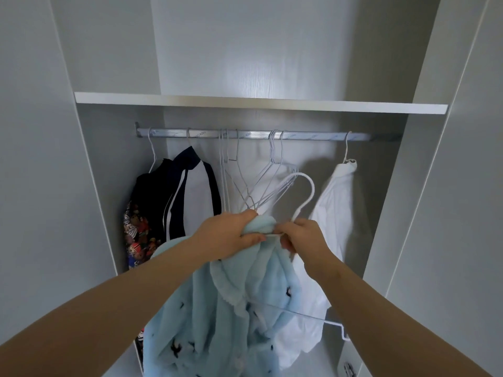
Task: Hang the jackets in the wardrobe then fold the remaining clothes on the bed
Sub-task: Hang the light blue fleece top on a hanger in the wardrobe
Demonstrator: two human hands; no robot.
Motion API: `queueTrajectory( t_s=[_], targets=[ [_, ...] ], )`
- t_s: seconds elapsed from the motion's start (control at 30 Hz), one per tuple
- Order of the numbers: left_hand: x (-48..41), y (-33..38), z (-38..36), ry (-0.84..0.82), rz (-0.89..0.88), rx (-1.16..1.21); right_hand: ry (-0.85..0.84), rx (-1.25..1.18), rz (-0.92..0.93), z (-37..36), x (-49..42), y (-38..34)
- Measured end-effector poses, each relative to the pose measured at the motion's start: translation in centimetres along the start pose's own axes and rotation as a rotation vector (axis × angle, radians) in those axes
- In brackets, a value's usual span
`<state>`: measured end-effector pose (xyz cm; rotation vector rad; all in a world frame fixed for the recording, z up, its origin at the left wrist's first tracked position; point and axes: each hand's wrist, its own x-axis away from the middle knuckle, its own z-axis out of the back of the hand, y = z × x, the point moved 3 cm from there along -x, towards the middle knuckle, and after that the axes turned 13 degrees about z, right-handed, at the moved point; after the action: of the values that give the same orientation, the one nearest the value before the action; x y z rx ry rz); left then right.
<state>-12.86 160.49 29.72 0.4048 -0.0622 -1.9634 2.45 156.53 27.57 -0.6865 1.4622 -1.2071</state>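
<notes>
Fluffy blue jacket [217, 317], thin wire hanger [306, 197]

Blue fleece jacket [206, 317]: hem running off the bottom edge.
White hanger [307, 191]: much of the frame lying hidden inside the fleece, neck disappearing under the right hand [302, 235].
Rail [253, 134]: printed lettering showing too small to read.
Patterned garment [136, 235]: hiding partly behind the dark jacket [160, 202].

Pale-blue fleece jacket [217, 308], white hanger [306, 191]

Gripping the collar of a pale-blue fleece jacket [206, 317] with the left hand [231, 236], pinching the neck of a white wire hanger [313, 190] with the right hand [303, 236], holding both below a silver metal wardrobe rail [255, 135], beside a hanging white jacket [337, 208].
</notes>
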Motion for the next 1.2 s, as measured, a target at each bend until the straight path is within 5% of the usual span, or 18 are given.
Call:
queueTrajectory(
  t_s=[0.17, 0.23, 0.43, 0.6, 0.87, 1.2],
  targets=[
    [-0.3, -1.3, 2.0, 0.229, 0.211, 0.326, 0.408, 0.423, 0.322, 1.7, 0.4, -0.1],
    [-0.2, -2.0, 3.4, 0.342, 0.251, 0.457, 0.494, 0.495, 0.269, 2.5, 1.4, 1.0],
    [1.2, -2.0, 7.9, 0.560, 0.168, 0.673, -0.017, 0.201, -0.466, -0.3, 3.5, 6.7],
    [1.8, -1.8, 9.8, 0.587, 0.109, 0.660, -0.344, 0.052, -0.721, -4.0, 5.4, 8.0],
    [3.6, -6.8, 9.4, 0.568, 0.172, 0.531, 0.034, -0.545, -0.674, -3.0, 1.5, 5.7],
    [5.9, -10.7, 9.3, 0.551, 0.168, 0.229, -0.136, -0.767, -0.654, 1.5, -0.4, 1.4]
  ],
)
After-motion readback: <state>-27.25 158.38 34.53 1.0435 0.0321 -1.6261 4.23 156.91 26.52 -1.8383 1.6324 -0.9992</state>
